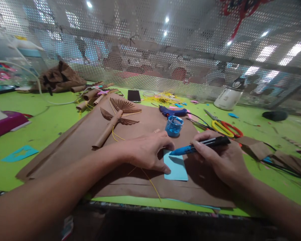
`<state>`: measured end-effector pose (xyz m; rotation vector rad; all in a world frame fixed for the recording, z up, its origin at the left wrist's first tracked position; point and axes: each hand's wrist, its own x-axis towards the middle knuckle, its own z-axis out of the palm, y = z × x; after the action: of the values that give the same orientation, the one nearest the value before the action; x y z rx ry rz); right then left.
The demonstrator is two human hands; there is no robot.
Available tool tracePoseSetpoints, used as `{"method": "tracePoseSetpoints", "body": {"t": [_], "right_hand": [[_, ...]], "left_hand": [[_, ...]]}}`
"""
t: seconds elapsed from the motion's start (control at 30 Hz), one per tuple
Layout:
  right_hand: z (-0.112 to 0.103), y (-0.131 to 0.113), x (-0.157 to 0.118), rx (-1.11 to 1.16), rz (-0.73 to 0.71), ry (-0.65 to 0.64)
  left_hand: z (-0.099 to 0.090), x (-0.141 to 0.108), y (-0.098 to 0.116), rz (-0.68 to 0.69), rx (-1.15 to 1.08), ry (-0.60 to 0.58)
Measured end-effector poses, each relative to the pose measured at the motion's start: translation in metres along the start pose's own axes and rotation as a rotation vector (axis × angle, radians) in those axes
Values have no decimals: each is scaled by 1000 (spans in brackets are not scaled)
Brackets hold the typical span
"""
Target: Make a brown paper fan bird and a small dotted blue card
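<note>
My right hand is closed around a marker with a black barrel and blue front. Its blue tip points left and meets or hovers just over the upper part of a light-blue piece of paper; contact is hard to tell. My left hand rests at the paper's left side, thumb on the edge and index finger near the top, the two spread apart. Under both lies a large brown paper sheet. Just beyond the fingers stands a small tub smeared with blue.
A rolled brown-paper figure with pleated wings lies left. Behind are a blue glue gun, phone and yellow strands. Scissors and a white bottle are right. A perforated metal screen borders the green table.
</note>
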<state>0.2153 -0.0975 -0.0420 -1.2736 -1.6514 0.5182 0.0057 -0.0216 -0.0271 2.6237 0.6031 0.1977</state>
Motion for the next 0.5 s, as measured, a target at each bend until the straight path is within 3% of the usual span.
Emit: {"method": "tracePoseSetpoints", "body": {"t": [0.37,0.5], "right_hand": [[0,-3,-1,21,-5,25],[-1,0,-2,29,0,144]], "left_hand": [[-2,0,4,-67,-4,-28],[-2,1,4,-71,-14,-34]]}}
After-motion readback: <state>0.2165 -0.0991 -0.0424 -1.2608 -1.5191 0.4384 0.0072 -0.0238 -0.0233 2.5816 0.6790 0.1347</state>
